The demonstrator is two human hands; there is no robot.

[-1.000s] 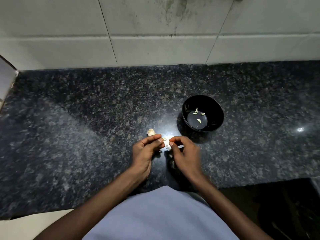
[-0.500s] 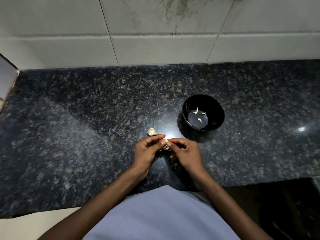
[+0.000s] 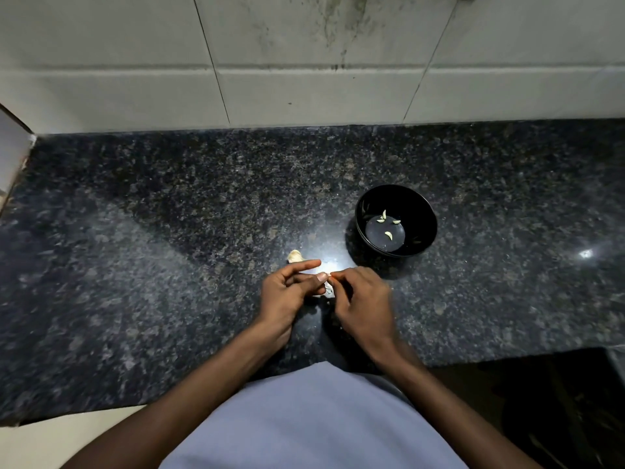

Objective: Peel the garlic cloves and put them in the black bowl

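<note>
Pretty clearly a home kitchen. There was a speckled dark granite countertop [image 3: 169,248] running up against a wall of big off-white ceramic tiles [image 3: 304,45], grubby with dark streaks, and a small round black bowl [image 3: 426,211] sat out holding some peeled garlic cloves [image 3: 389,235].

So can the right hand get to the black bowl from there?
Probably yes: the right hand sits just near-left of the black bowl, bare countertop between, though it's pinching a garlic clove.
</note>
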